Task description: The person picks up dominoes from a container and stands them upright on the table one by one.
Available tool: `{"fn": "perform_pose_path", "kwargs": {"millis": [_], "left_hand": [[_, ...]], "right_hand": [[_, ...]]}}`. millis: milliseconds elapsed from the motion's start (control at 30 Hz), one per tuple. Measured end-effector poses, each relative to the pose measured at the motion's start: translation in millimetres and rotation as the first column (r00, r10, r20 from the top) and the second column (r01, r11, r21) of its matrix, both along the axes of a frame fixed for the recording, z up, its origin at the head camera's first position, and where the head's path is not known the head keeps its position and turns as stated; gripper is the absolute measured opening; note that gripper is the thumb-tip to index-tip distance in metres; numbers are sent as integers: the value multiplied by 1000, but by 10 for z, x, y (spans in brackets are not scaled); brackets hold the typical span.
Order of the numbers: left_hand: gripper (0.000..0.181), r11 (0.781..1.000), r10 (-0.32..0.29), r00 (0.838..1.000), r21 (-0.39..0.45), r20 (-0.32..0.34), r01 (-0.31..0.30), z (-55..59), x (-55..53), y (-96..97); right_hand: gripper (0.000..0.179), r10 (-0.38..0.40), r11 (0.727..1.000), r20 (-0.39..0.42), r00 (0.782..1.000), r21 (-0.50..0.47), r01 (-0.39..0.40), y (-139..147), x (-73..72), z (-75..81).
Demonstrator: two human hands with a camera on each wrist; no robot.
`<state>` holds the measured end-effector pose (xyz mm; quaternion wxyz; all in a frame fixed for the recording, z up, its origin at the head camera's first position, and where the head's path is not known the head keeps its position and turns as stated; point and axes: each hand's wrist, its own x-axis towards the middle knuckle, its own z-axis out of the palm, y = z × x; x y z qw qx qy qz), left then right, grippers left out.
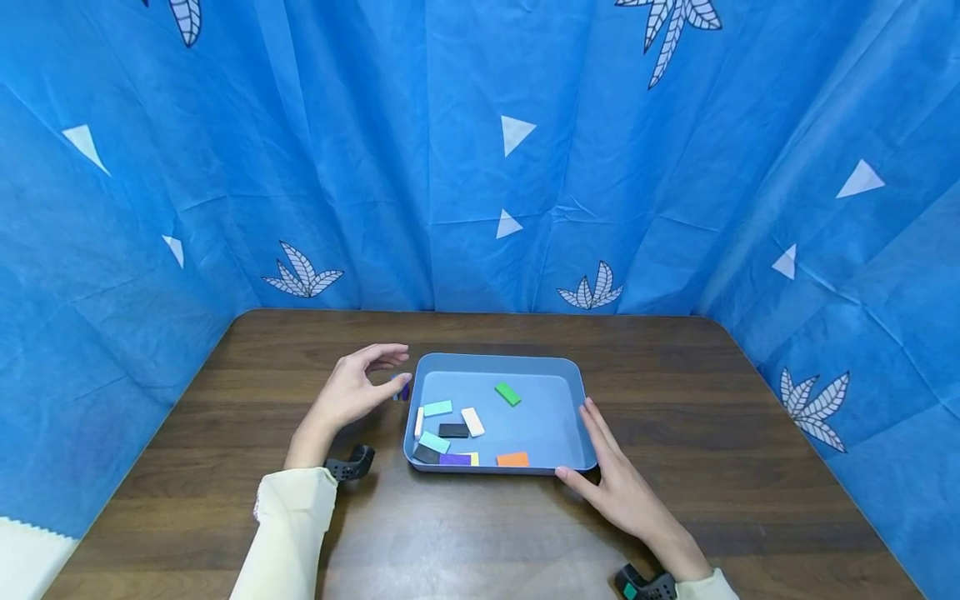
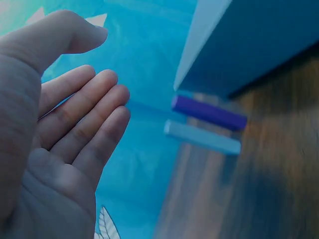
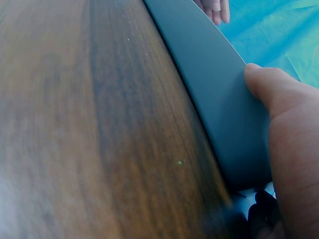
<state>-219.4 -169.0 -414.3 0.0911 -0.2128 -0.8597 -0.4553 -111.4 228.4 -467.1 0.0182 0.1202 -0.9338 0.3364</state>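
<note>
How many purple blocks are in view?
2: one purple block inside the tray, near left; another purple block on the table, left of the tray.

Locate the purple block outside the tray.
In the left wrist view, the purple block lies at right, between the tray and a light-blue block; in the head view, left of the tray, near the left hand.

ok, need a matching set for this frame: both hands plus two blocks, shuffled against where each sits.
Column 1
1. Left hand
2. Green block
3. Right hand
4. Orange block

Column 2
A. Inside the blue tray, by its near wall
B. At the tray's near right corner
C. Outside the tray, off its left side
D. Inside the tray, toward its far wall

Pairs: 1-C, 2-D, 3-B, 4-A
</note>
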Motion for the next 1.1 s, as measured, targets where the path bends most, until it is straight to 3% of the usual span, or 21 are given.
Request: {"fn": "perform_pose_path", "kwargs": {"millis": [333, 733, 900, 1100], "left_hand": [[40, 997, -64, 998, -35, 13, 64, 91, 52, 234], [39, 982, -142, 990, -124, 2, 141, 42, 76, 431], [39, 976, -168, 986, -137, 18, 169, 30, 101, 502], [38, 972, -177, 981, -144, 84, 188, 10, 147, 573]], "right_hand": [[93, 2, 1000, 3, 1000, -4, -2, -2, -6, -2], [94, -5, 1000, 7, 1000, 2, 5, -1, -4, -14], [94, -6, 1000, 13, 1000, 3, 6, -1, -6, -10], [93, -6, 1000, 19, 1000, -3, 6, 3, -2, -2]]}}
